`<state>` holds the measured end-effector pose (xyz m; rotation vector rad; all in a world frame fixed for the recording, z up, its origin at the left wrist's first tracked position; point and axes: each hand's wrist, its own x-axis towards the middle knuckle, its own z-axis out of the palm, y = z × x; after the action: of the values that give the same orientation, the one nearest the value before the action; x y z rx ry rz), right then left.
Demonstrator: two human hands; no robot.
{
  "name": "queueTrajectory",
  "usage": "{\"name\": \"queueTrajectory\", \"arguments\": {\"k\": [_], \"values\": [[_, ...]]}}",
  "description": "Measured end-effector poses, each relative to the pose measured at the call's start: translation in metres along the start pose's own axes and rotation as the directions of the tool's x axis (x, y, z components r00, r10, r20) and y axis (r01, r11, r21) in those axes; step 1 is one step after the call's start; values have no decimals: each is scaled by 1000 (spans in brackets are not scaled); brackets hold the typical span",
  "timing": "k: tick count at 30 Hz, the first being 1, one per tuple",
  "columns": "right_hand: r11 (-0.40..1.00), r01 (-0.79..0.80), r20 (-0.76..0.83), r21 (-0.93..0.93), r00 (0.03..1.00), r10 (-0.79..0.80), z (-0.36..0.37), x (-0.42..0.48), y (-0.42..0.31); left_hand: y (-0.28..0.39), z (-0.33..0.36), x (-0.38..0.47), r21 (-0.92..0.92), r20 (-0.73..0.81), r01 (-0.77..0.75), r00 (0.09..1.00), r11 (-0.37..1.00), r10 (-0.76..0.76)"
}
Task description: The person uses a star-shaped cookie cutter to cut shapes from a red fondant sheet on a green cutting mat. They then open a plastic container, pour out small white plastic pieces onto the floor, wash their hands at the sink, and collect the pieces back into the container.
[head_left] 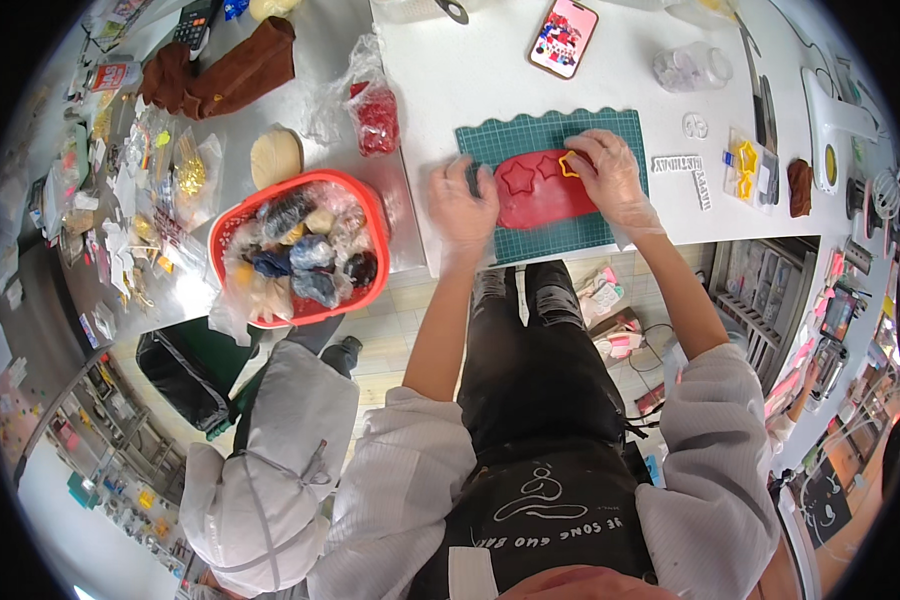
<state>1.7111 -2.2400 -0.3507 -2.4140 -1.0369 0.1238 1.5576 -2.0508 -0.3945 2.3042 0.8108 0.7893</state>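
Note:
A rolled-out red sheet of fondant or dough lies on a green cutting mat with a wavy far edge. Two star outlines, one larger than the other, mark its left and middle part. My right hand, in a clear plastic glove, has its fingers on a small yellow star cutter at the sheet's upper right. The gloved left hand rests by the sheet's left end, fingers curled and apart, with nothing seen in it.
Left of the mat are a red plastic basket of wrapped lumps, a wrapped red block and a beige lump. A phone and clear jar lie beyond. Yellow star cutters and white letter cutters lie right. A person is at left.

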Motion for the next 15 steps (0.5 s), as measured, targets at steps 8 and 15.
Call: {"name": "queueTrajectory", "arguments": {"k": [8, 15], "values": [[983, -175, 151, 64, 975, 164, -8, -7, -7, 0, 3, -2, 28, -62, -16, 998, 999, 18], [979, -199, 247, 31, 951, 186, -17, 4, -2, 0, 3, -3, 39, -32, -10, 999, 999, 11]]}}
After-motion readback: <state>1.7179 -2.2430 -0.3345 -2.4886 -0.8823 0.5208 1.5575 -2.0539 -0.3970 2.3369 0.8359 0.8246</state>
